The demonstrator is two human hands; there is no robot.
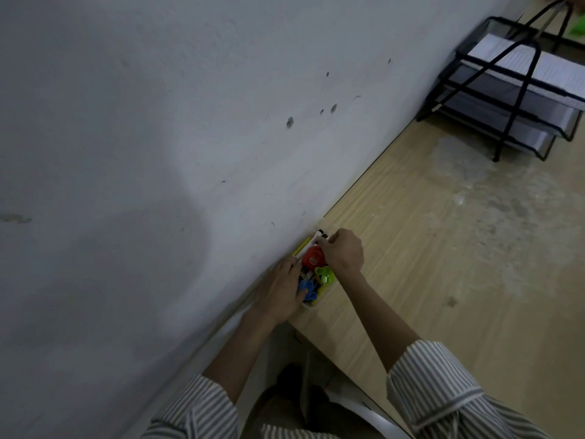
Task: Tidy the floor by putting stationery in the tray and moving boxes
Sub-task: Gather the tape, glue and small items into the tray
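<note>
A small white tray full of stationery sits on the wooden desk against the wall. Inside it lie a red round item, a green clip, blue clips and several pens. My left hand holds the tray's wall-side edge, fingers curled over it. My right hand grips the far end of the tray, fingers curled by the pens and the red item.
The wooden desk runs along a white wall. A black mesh paper tray rack with white sheets stands at the far right. A white chair edge shows below the desk's near edge.
</note>
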